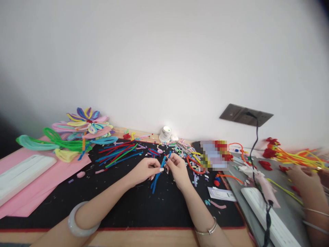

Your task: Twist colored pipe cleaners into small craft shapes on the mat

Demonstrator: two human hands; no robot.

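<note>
Over the middle of the black mat, my left hand (150,169) and my right hand (177,169) meet at a small bundle of blue pipe cleaners (155,183). The left thumb and fingers pinch the bundle, and its loose ends hang down below them. Close beside, the right fingertips are closed on its upper part; the exact grip there is partly hidden. Left of my hands lies a spread of red, blue and green pipe cleaners (120,154). A small red and blue twisted piece (153,152) rests just beyond my fingers.
Colourful pipe-cleaner flowers (88,123) lie at the left on pink paper (59,175), near a white lamp base (23,175). Scraps and a white cup (165,134) stand by the wall. On the right are a power strip (267,216), a black cable (254,154) and a co-worker's hand (304,178).
</note>
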